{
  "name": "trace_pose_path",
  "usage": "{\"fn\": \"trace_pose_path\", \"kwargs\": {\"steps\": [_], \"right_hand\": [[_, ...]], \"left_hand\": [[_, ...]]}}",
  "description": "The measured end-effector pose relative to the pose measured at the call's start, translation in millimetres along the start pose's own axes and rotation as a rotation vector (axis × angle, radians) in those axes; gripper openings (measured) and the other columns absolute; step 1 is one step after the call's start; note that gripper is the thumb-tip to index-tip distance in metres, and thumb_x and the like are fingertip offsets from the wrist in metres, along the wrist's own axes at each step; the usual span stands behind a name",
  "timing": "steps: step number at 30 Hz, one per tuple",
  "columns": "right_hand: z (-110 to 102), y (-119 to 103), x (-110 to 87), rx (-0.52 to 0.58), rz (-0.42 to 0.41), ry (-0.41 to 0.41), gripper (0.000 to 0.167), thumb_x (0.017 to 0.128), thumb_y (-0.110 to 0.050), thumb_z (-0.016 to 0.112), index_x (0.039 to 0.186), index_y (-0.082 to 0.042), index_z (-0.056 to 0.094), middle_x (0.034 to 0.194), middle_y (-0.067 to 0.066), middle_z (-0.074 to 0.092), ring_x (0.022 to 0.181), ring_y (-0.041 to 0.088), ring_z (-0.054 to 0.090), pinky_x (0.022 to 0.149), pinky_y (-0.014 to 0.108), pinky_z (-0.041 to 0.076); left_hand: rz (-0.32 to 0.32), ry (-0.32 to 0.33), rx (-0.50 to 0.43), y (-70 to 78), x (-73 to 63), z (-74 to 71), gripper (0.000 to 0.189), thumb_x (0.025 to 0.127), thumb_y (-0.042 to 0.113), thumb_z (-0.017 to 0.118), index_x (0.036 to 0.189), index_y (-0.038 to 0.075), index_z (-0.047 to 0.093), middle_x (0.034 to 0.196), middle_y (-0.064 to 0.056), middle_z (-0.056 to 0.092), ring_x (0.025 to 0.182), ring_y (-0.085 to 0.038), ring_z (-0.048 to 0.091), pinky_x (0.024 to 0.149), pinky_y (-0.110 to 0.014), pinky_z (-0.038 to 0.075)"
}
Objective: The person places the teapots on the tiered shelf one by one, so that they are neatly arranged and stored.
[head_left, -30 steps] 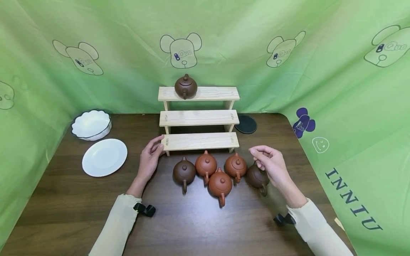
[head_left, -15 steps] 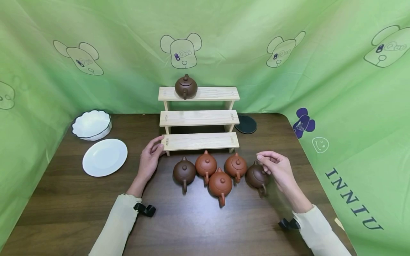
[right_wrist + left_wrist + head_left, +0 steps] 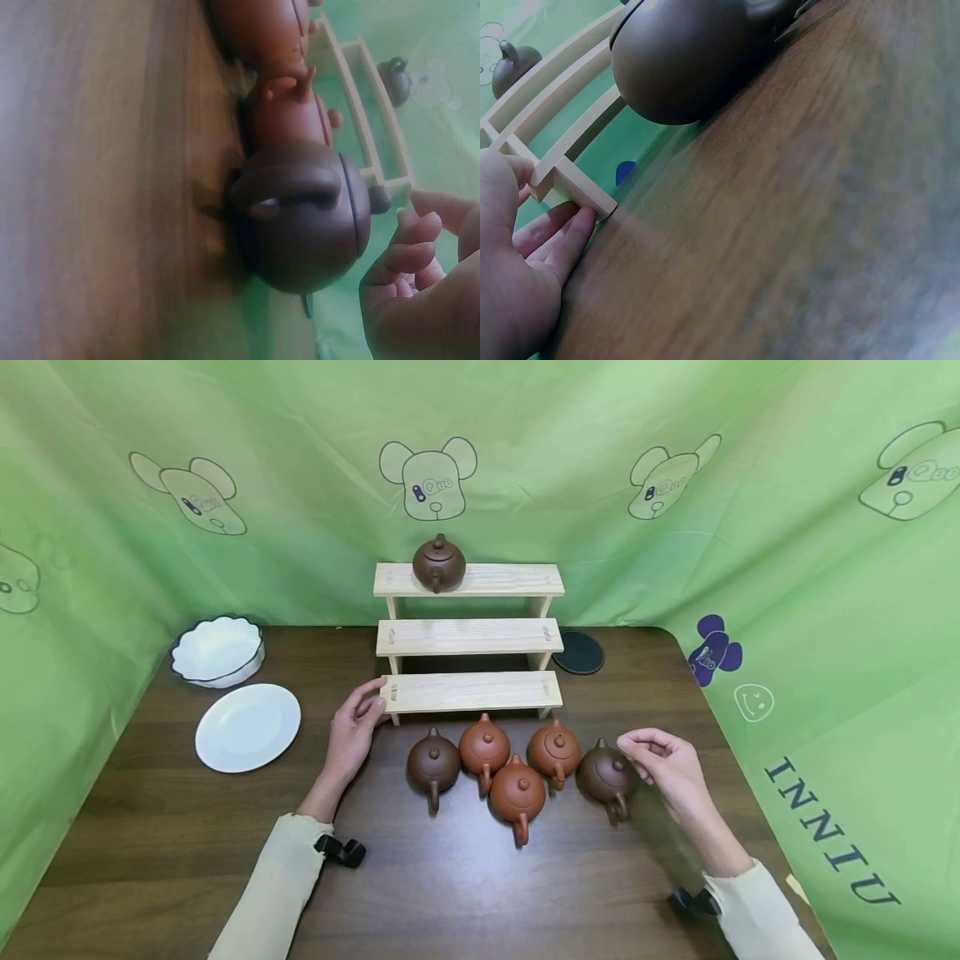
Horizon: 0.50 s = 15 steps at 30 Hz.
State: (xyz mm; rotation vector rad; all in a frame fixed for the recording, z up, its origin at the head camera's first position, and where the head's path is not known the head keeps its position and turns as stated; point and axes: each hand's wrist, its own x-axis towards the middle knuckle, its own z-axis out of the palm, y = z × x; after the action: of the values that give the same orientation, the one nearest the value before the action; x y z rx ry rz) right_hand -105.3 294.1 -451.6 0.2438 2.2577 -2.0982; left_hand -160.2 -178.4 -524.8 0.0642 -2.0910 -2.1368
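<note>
My left hand (image 3: 351, 735) holds the left end of the lowest shelf of a three-tier wooden display stand (image 3: 468, 691). In the left wrist view its thumb and fingers (image 3: 568, 238) meet the shelf end and leg. My right hand (image 3: 667, 770) holds nothing, its fingers loosely curled, beside the right dark brown teapot (image 3: 604, 774). In the right wrist view, fingertips (image 3: 421, 225) show a small gap from that teapot's lid knob. Three reddish-brown teapots (image 3: 517, 795) stand between it and another dark brown teapot (image 3: 432, 767). One dark brown teapot (image 3: 439, 565) sits on the top shelf.
On the left of the wooden table (image 3: 420, 893) are a white oval plate (image 3: 247, 728) and a scalloped white dish (image 3: 217, 652) with a dark rim. A dark round mat (image 3: 583, 652) lies right of the stand. Green printed cloth (image 3: 300, 485) surrounds the table.
My right hand has moved right and toward me, from above the right dark brown teapot to beside it. My left hand stays at the stand, and the teapots keep their places.
</note>
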Motion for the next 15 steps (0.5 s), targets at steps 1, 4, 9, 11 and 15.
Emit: {"fn": "trace_pose_path", "kwargs": {"steps": [1, 4, 9, 11, 15], "right_hand": [[-1.3, 0.6, -1.3, -0.004, 0.004, 0.002, 0.019, 0.102, -0.001, 0.078, 0.09, -0.015, 0.082, 0.065, -0.007, 0.061, 0.055, 0.003, 0.049, 0.047, 0.015, 0.041], [-5.4, 2.5, -4.8, -0.017, 0.027, -0.004, 0.02, 0.101, -0.001, 0.08, 0.085, -0.014, 0.078, 0.066, -0.007, 0.064, 0.054, 0.003, 0.048, 0.047, 0.016, 0.04], [-15.1, 6.9, -8.8, -0.113, 0.079, -0.059, 0.026, 0.1, -0.005, 0.082, 0.08, -0.014, 0.069, 0.064, -0.009, 0.059, 0.053, 0.003, 0.044, 0.047, 0.02, 0.037], [-18.0, 8.9, -10.2, -0.162, 0.087, -0.086, 0.028, 0.099, -0.006, 0.083, 0.079, -0.013, 0.066, 0.062, -0.01, 0.051, 0.053, 0.004, 0.041, 0.047, 0.023, 0.034], [-19.8, 13.8, -13.2, -0.223, 0.079, -0.116, 0.03, 0.096, -0.005, 0.085, 0.078, -0.01, 0.063, 0.062, -0.011, 0.045, 0.054, 0.004, 0.038, 0.047, 0.024, 0.031]], "left_hand": [[0.002, 0.001, -0.001, 0.2, -0.1, 0.1, 0.038, 0.115, 0.007, 0.061, 0.152, 0.002, 0.064, 0.137, -0.033, 0.07, 0.106, 0.0, 0.074, 0.097, -0.021, 0.064], [0.006, 0.0, -0.003, 0.4, -0.1, -0.1, 0.038, 0.115, 0.007, 0.061, 0.152, 0.002, 0.064, 0.137, -0.033, 0.07, 0.105, 0.0, 0.074, 0.097, -0.021, 0.064], [0.003, -0.001, 0.006, 0.7, -0.1, -0.2, 0.038, 0.115, 0.008, 0.061, 0.152, 0.003, 0.065, 0.135, -0.033, 0.071, 0.105, 0.0, 0.074, 0.097, -0.021, 0.064], [0.002, -0.001, 0.006, 0.7, -0.2, 0.0, 0.038, 0.115, 0.008, 0.061, 0.152, 0.003, 0.065, 0.136, -0.032, 0.07, 0.105, 0.0, 0.074, 0.097, -0.021, 0.064], [-0.004, 0.003, 0.006, 0.3, -0.2, 0.4, 0.038, 0.115, 0.007, 0.061, 0.152, 0.002, 0.064, 0.136, -0.032, 0.07, 0.106, 0.0, 0.074, 0.096, -0.021, 0.064]]}}
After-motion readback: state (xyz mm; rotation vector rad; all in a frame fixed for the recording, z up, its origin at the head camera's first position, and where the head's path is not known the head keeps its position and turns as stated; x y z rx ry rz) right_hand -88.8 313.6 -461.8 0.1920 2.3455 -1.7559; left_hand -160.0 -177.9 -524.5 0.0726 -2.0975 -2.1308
